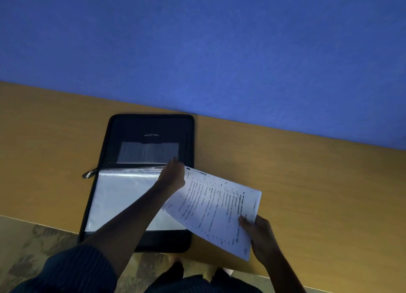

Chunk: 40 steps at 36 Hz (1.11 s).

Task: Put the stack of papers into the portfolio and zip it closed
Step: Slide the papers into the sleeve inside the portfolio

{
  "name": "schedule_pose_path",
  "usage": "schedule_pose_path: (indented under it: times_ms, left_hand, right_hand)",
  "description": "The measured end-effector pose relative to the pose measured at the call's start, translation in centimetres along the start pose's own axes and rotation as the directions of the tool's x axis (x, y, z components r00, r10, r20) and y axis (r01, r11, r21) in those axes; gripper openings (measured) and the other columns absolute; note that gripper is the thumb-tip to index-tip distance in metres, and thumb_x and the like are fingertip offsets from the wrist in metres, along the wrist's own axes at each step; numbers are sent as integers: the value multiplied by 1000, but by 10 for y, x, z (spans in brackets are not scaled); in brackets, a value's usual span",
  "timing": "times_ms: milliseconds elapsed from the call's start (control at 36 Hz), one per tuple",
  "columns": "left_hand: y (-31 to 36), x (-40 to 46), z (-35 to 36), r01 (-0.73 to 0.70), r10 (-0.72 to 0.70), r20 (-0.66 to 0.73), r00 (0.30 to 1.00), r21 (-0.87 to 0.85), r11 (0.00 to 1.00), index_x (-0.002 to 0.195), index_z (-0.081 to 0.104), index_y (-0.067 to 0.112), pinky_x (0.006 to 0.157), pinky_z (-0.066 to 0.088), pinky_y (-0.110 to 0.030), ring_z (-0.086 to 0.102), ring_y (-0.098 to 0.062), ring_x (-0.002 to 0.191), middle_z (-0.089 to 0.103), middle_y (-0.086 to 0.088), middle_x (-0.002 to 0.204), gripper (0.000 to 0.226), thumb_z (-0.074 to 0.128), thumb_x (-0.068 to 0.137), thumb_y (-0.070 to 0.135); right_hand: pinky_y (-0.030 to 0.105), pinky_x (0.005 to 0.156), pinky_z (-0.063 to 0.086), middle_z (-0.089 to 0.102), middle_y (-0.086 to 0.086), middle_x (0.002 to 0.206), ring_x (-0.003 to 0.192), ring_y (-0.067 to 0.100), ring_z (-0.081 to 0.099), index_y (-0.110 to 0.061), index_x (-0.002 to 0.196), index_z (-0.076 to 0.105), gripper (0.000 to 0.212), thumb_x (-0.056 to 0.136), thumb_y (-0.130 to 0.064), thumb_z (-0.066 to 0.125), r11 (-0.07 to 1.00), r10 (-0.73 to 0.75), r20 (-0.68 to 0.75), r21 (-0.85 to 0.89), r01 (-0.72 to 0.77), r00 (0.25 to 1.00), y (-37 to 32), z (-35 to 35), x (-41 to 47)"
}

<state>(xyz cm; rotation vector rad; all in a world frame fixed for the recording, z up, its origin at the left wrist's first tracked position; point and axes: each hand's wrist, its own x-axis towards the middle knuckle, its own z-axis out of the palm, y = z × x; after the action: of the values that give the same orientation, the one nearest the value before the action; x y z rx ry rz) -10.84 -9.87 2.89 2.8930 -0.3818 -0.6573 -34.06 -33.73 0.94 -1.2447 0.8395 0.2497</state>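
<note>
Holding the papers point(216, 207) by their near right corner, the right hand point(259, 233) pinches them with thumb on top, the sheets tilted over the right edge of the open portfolio point(123, 138). Left hand point(172, 174) reaches to the papers' far left corner at the portfolio's fold; its fingers are hidden, so grip cannot be told. Portfolio lies flat on the bench point(307, 182), far edge against the blue wall point(197, 39), near edge overhanging the bench's front edge, zipper pull point(89, 174) out at left.

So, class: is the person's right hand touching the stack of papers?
Touching. The head view shows the right hand gripping the stack of papers at its near right edge, thumb lying on the printed top sheet.
</note>
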Motion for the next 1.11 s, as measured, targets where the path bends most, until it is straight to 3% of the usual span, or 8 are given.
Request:
schedule_pose_path:
  times_ms: [194,361,722,889,1111]
  left_hand:
    - [-8,14,-11,-48,47,38,998,1,999,113,68,-8,82,61,-37,66,-33,100,60,-19,116,31,70,81,-8]
    - [-7,13,-19,-99,97,53,994,35,994,102,67,-9,77,59,-36,67,-33,95,61,-20,112,23,69,79,-8]
    - [-12,-8,3,-124,131,-41,991,142,982,113,66,-1,82,62,-38,64,-29,105,57,-17,123,26,69,86,-2]
    - [-7,-13,10,-116,127,-45,991,189,975,128,60,-3,93,60,-40,58,-35,125,48,-24,145,41,68,88,-3]
    - [0,-26,14,-86,101,-76,992,183,979,142,46,-7,100,57,-41,50,-38,135,36,-29,156,54,63,91,-7]
  right_hand:
    - [60,91,63,81,16,114,102,36,79,-1,121,74,22,99,-1,69,1000,6,-1,-30,-6,1000,-4,3,1]
    - [63,94,61,81,15,115,106,37,78,-2,122,74,23,99,-2,70,998,7,19,-57,-6,1000,-13,4,11]
    - [64,100,58,78,20,122,113,42,75,3,126,72,30,96,2,72,997,56,182,-65,-45,982,-47,-2,38]
    - [65,101,57,78,21,122,113,42,75,3,125,72,31,94,3,74,994,86,187,-78,-72,979,-51,5,48]
    - [63,101,57,78,20,121,112,42,74,3,124,72,29,95,4,73,993,97,200,-80,-82,975,-50,14,56]
